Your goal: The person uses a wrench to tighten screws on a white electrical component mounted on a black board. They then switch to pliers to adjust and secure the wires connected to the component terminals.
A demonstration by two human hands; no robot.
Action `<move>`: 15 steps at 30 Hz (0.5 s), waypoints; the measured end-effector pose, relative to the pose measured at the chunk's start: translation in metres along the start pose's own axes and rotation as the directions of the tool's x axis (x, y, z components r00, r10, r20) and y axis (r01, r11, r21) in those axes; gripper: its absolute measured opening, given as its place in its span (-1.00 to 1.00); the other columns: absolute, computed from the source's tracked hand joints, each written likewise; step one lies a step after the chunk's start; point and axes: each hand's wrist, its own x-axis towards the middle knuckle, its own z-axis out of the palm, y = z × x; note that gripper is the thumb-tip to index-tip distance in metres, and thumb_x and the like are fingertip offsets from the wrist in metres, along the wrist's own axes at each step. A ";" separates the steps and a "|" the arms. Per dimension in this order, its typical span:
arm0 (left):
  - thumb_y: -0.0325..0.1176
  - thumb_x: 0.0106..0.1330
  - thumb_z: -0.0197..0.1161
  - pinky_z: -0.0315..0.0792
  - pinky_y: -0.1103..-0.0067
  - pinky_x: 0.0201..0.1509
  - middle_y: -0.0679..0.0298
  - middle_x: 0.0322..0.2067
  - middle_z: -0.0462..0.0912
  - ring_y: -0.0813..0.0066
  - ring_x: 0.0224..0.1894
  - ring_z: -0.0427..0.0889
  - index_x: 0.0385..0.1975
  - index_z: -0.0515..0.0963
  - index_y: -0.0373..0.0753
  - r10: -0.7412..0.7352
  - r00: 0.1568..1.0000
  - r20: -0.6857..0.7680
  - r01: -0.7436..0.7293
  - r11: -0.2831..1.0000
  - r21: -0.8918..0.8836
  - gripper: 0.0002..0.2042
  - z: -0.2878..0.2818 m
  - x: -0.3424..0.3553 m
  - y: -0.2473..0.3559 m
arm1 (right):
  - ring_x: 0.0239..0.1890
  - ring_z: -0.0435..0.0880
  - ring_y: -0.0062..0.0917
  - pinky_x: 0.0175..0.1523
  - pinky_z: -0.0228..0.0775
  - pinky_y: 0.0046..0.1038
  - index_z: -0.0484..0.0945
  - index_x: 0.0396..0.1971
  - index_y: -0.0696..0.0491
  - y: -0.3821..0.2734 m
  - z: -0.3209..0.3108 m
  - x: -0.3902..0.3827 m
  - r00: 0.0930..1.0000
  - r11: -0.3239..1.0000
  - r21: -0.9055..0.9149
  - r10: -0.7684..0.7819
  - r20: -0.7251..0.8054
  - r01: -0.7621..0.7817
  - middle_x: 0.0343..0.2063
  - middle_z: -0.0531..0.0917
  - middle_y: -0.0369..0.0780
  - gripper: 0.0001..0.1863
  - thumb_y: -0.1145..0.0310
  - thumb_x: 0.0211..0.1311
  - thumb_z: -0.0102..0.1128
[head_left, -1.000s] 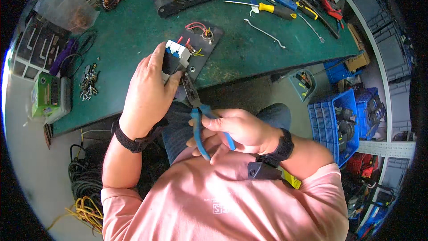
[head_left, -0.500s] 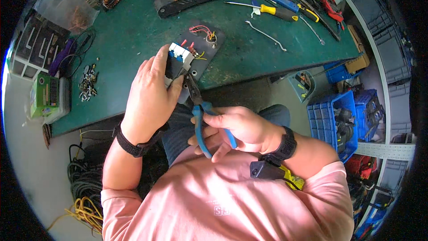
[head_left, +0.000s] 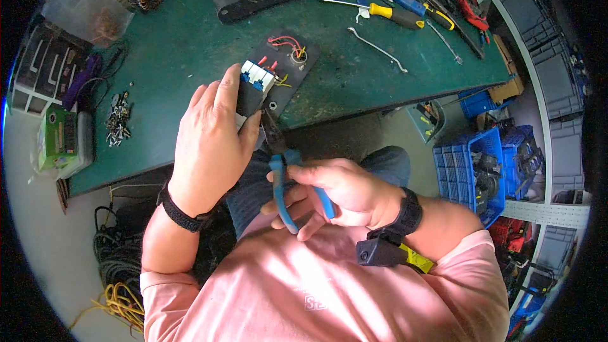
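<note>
My left hand [head_left: 215, 130] grips the near left side of a dark mounting plate [head_left: 299, 88] at the bench's front edge, thumb below and fingers along its side. On the plate sits a white circuit breaker [head_left: 258, 75] with blue parts, beside my left fingertips. Red and yellow wires [head_left: 288, 43] come out near it. My right hand [head_left: 342, 191] is closed around pliers [head_left: 283, 206] with blue handles, which are spread apart. Their dark jaws point up toward the plate's lower edge, near my left thumb; whether the tips touch anything is hard to make out.
A pile of small screws [head_left: 118, 120] lies on the green bench [head_left: 190, 47], left of my hands. To the right are a wrench [head_left: 378, 49] and a yellow-handled screwdriver [head_left: 380, 11]. Blue crates [head_left: 456, 174] stand at the right; coiled cables [head_left: 120, 247] lie at lower left.
The pliers have drawn slightly down, away from the breaker, with my right hand lowering a little. My left hand keeps its hold on the plate.
</note>
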 end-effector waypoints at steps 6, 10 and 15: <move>-0.43 0.06 0.27 0.38 0.29 0.02 -0.08 -0.18 0.54 -0.07 -0.10 0.49 0.11 0.34 -0.42 0.024 0.999 0.037 -0.025 1.000 0.017 -0.45 -0.004 0.006 0.004 | -0.16 0.67 -0.26 -0.24 0.64 -0.22 0.43 -0.02 0.11 0.002 -0.003 0.005 0.999 0.997 0.073 0.009 0.035 -0.012 -0.17 0.63 -0.04 -0.57 0.04 0.44 -0.16; -0.44 0.04 0.28 0.38 0.29 0.00 -0.07 -0.19 0.54 -0.06 -0.12 0.50 0.10 0.35 -0.41 0.021 0.999 0.033 -0.022 0.999 0.034 -0.44 -0.004 0.007 0.007 | -0.10 0.62 -0.24 -0.15 0.61 -0.16 0.32 0.13 0.06 0.008 -0.012 0.010 0.990 0.984 0.172 0.013 0.143 -0.037 -0.11 0.58 -0.03 -0.46 -0.07 0.41 -0.16; -0.45 0.01 0.30 0.39 0.30 -0.02 -0.06 -0.20 0.54 -0.04 -0.14 0.51 0.09 0.36 -0.41 0.027 1.000 0.006 -0.027 0.998 0.056 -0.43 0.001 0.006 0.009 | -0.07 0.59 -0.26 -0.05 0.55 -0.08 0.32 0.14 0.08 0.015 -0.023 0.011 0.960 0.940 0.330 -0.014 0.279 -0.082 -0.12 0.55 -0.05 -0.39 -0.14 0.38 -0.16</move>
